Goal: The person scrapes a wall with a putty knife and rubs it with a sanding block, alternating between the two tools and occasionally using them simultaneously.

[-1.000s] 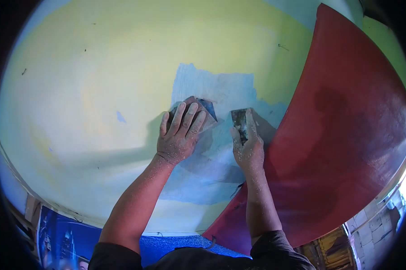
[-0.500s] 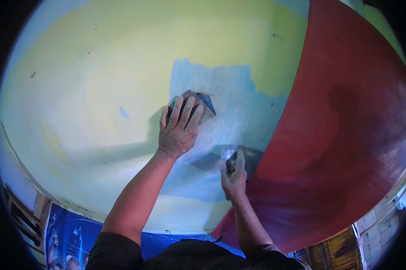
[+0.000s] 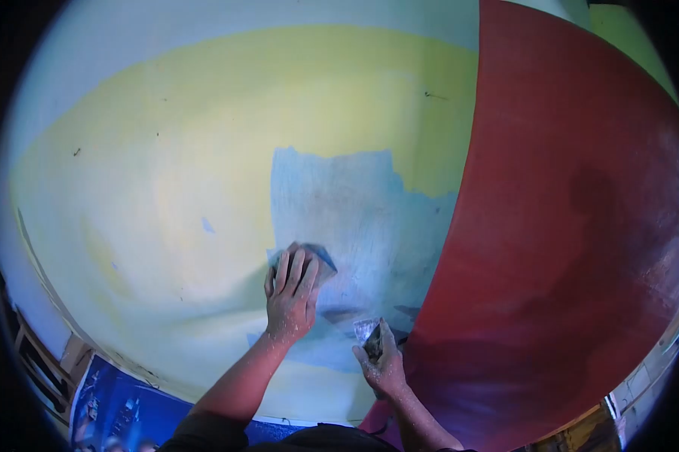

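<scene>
My left hand (image 3: 289, 305) presses a folded sheet of sandpaper (image 3: 324, 264) against the wall, its fingers spread over the top. The sheet's dark corner shows past my fingertips. Below and to the right, my right hand (image 3: 387, 369) is closed round a putty knife (image 3: 366, 330), whose broad shiny blade points up and whose grip is mostly hidden by the fingers. Around both hands the wall has a pale blue-grey patch (image 3: 339, 192) with ragged edges. Pale dust coats my hands and forearms.
Pale yellow paint (image 3: 204, 98) surrounds the patch. A dark red painted section (image 3: 535, 196) begins at a curved edge on the right. One small nail-like bit (image 3: 435, 96) sticks out up high. A blue printed sheet (image 3: 121, 399) lies at the lower left.
My left hand has slid down the wall with the sandpaper, from the patch's upper part to its lower left. My view has tilted up, so the wall sits lower in it.
</scene>
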`<state>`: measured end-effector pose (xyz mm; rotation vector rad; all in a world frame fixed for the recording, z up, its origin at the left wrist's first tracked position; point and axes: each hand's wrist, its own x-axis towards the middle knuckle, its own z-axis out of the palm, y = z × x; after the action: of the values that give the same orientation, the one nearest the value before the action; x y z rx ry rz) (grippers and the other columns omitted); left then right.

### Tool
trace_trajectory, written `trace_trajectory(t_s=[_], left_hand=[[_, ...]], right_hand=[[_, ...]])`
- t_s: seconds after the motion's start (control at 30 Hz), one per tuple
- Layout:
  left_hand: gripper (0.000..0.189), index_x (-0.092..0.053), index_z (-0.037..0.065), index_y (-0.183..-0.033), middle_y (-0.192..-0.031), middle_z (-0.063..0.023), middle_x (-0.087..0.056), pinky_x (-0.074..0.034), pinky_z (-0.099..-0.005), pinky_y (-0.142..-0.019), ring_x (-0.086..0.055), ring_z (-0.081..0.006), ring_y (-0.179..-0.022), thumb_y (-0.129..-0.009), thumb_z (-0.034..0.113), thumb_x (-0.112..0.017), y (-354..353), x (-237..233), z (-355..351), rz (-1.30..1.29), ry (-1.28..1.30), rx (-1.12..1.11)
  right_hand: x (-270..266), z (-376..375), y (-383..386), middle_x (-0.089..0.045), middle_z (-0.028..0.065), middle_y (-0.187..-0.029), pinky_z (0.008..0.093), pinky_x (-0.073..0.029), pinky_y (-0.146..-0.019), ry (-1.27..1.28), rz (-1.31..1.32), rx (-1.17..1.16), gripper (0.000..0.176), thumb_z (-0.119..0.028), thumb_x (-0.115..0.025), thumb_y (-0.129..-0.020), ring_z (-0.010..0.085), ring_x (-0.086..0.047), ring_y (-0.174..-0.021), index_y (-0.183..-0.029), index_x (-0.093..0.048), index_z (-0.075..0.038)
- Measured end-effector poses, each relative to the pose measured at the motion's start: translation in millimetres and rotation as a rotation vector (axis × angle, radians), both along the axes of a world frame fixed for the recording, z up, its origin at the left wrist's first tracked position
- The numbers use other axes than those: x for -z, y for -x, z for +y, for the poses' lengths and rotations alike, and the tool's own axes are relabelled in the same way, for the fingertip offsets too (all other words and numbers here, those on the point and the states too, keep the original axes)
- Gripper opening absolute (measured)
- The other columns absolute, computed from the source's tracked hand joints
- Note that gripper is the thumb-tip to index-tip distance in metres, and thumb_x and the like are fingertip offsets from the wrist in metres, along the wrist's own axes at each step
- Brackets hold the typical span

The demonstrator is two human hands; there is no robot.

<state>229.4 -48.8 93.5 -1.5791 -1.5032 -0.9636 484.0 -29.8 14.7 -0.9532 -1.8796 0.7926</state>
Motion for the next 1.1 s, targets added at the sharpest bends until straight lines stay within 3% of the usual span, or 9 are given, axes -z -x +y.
trace_trajectory(t_s=[0.13, 0.4, 0.53, 0.57, 0.67, 0.77, 0.83, 0.93, 1.1], left_hand=[[0.060, -0.056, 0.008, -0.161, -0.173, -0.0187, -0.046, -0.027, -0.0619, -0.129, -0.033, -0.0439, -0.165, -0.103, 0.015, -0.067, -7.3, 22.0, -4.2, -0.039, 0.070, -0.036], [0.060, -0.049, 0.001, -0.164, -0.170, -0.0259, -0.047, -0.033, -0.0579, -0.127, -0.044, -0.0481, -0.158, -0.106, 0.009, -0.061, -28.7, 52.8, -43.4, -0.326, 0.057, 0.145], [0.057, -0.048, -0.002, -0.163, -0.157, -0.0283, -0.060, -0.048, -0.0504, -0.116, -0.061, -0.0488, -0.142, -0.108, 0.007, -0.059, -32.3, 71.5, -63.4, -0.558, 0.020, 0.143], [0.051, -0.050, -0.004, -0.160, -0.149, -0.0299, -0.065, -0.055, -0.0464, -0.105, -0.069, -0.0477, -0.128, -0.113, 0.013, -0.056, -27.9, 80.3, -58.2, -0.526, -0.071, 0.168], [0.045, -0.057, -0.005, -0.150, -0.135, -0.0293, -0.071, -0.056, -0.0445, -0.098, -0.074, -0.0405, -0.115, -0.114, 0.021, -0.058, -35.2, 100.7, -55.3, -0.861, -0.058, 0.216], [0.042, -0.063, -0.005, -0.139, -0.117, -0.0245, -0.074, -0.056, -0.0421, -0.093, -0.073, -0.0300, -0.103, -0.114, 0.029, -0.062, -56.0, 94.0, -61.9, -1.079, 0.048, 0.261], [0.042, -0.065, -0.004, -0.135, -0.109, -0.0208, -0.074, -0.056, -0.0403, -0.090, -0.071, -0.0249, -0.098, -0.112, 0.031, -0.066, -67.9, 91.6, -65.4, -1.122, 0.071, 0.268], [0.043, -0.068, -0.004, -0.131, -0.104, -0.0170, -0.076, -0.056, -0.0362, -0.084, -0.071, -0.0191, -0.092, -0.108, 0.032, -0.073, -85.5, 85.6, -68.4, -1.184, 0.110, 0.304], [0.042, -0.070, -0.004, -0.130, -0.107, -0.0133, -0.078, -0.058, -0.0341, -0.084, -0.072, -0.0147, -0.096, -0.105, 0.028, -0.079, -105.9, 70.9, -68.7, -1.163, 0.201, 0.319]], right_hand=[[6.2, 4.6, -3.5, -0.065, 0.0341, -0.144, 0.0476, -0.052, -0.113, 0.109, 0.020, -0.109, 0.097, -0.034, -0.080, -0.101, 0.0415, -0.069, -0.131, -0.171, -0.025, 0.007], [9.6, 8.6, -3.0, -0.070, 0.0274, -0.137, 0.0418, -0.055, -0.109, 0.142, 0.025, -0.246, 0.097, -0.028, -0.082, -0.102, 0.0289, -0.071, -0.125, -0.172, -0.023, 0.007], [31.9, 21.0, -3.8, -0.067, 0.0297, -0.141, 0.0414, -0.054, -0.111, 0.168, 0.070, -0.306, 0.097, -0.029, -0.083, -0.102, 0.0298, -0.068, -0.130, -0.171, -0.024, 0.007], [35.8, 22.1, -3.3, -0.066, 0.0303, -0.142, 0.0413, -0.054, -0.111, 0.180, 0.085, -0.321, 0.097, -0.029, -0.083, -0.102, 0.0302, -0.068, -0.131, -0.171, -0.025, 0.008], [25.7, 21.6, -3.2, -0.064, 0.0310, -0.145, 0.0414, -0.053, -0.112, 0.092, -0.019, -0.300, 0.098, -0.031, -0.084, -0.102, 0.0312, -0.066, -0.133, -0.170, -0.027, 0.008], [30.5, 25.3, 1.8, -0.069, 0.0178, -0.130, 0.0338, -0.060, -0.093, -0.195, -0.002, -0.236, 0.098, -0.029, -0.086, -0.100, 0.0184, -0.071, -0.109, -0.169, -0.027, 0.009], [18.7, 20.4, -0.4, -0.065, 0.0260, -0.141, 0.0395, -0.054, -0.107, 0.067, 0.075, -0.296, 0.098, -0.031, -0.086, -0.100, 0.0273, -0.067, -0.126, -0.168, -0.028, 0.011], [-0.2, 16.0, 0.5, -0.062, 0.0240, -0.146, 0.0395, -0.052, -0.113, 0.227, 0.223, -0.400, 0.091, -0.026, -0.085, -0.102, 0.0264, -0.064, -0.132, -0.165, -0.032, 0.013], [-13.0, 14.9, -2.0, -0.065, 0.0160, -0.136, 0.0350, -0.054, -0.106, 0.270, 0.219, -0.474, 0.083, -0.020, -0.084, -0.102, 0.0184, -0.064, -0.123, -0.163, -0.036, 0.010]])
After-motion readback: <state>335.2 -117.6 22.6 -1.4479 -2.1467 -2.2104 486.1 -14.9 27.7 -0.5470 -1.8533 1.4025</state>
